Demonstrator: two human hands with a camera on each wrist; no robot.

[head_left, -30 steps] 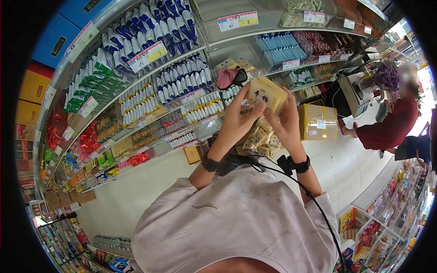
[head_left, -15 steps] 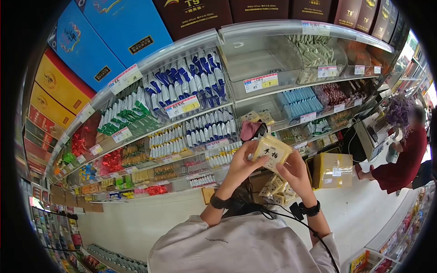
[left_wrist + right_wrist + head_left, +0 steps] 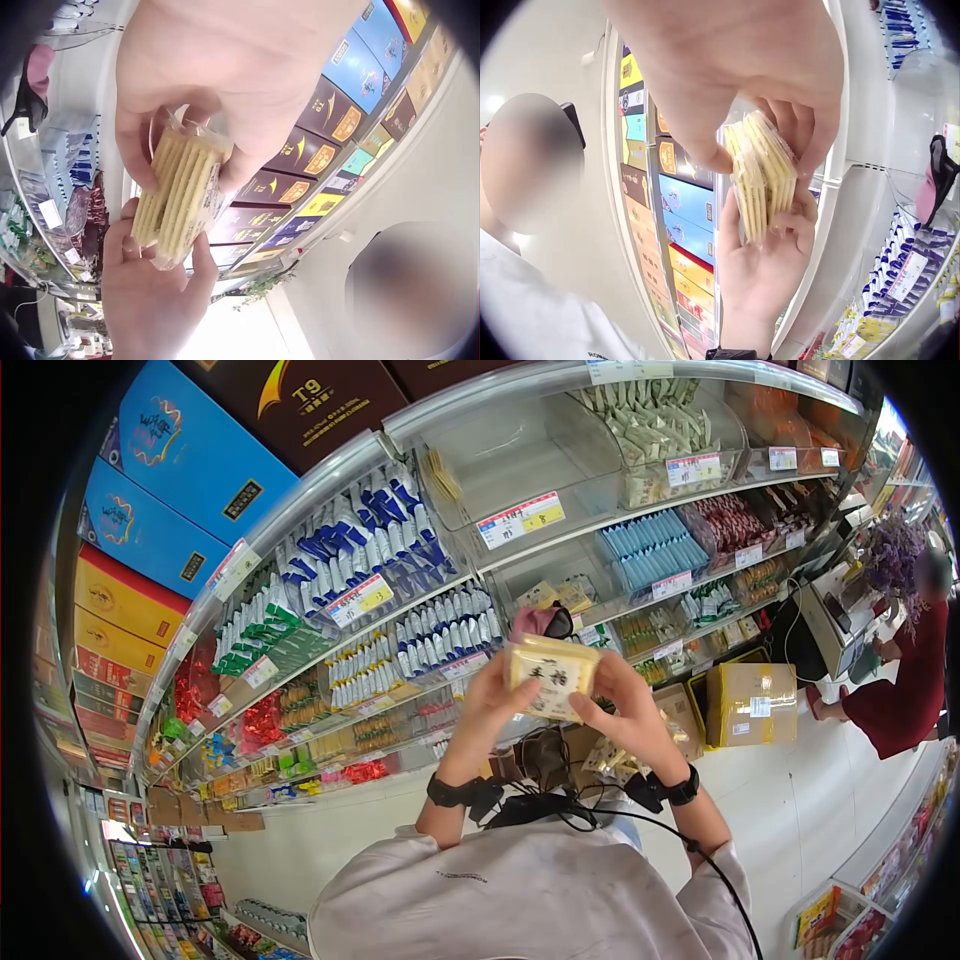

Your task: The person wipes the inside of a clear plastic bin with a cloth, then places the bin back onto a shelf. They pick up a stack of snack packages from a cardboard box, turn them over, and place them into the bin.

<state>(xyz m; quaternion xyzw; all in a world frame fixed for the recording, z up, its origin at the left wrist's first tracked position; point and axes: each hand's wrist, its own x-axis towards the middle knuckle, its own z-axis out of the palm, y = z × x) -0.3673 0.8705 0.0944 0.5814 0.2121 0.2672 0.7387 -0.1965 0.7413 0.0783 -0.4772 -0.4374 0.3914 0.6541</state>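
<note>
Both hands hold a stack of thin yellow biscuits in clear wrappers [image 3: 552,678], with dark printed characters facing me in the head view. My left hand [image 3: 490,705] grips one side, its thumb across the printed face. My right hand [image 3: 632,712] grips the opposite side, thumb at the lower corner. In the left wrist view, the stacked biscuits [image 3: 178,196] show edge-on between the two hands, slightly fanned into two groups. The right wrist view shows the same biscuits [image 3: 761,178] between fingers and thumbs.
An upper shelf bin [image 3: 520,445] has several thin yellow packets [image 3: 440,475] along its left side. A pink and black item [image 3: 543,622] hangs at a lower shelf. More packets lie below my right hand. A taped carton [image 3: 752,705] stands right; a person [image 3: 905,670] is beyond.
The head view has swung up toward the shelves and then across. The biscuit stack has turned from slanted to nearly level, its printed face toward me. Both hands keep their hold.
</note>
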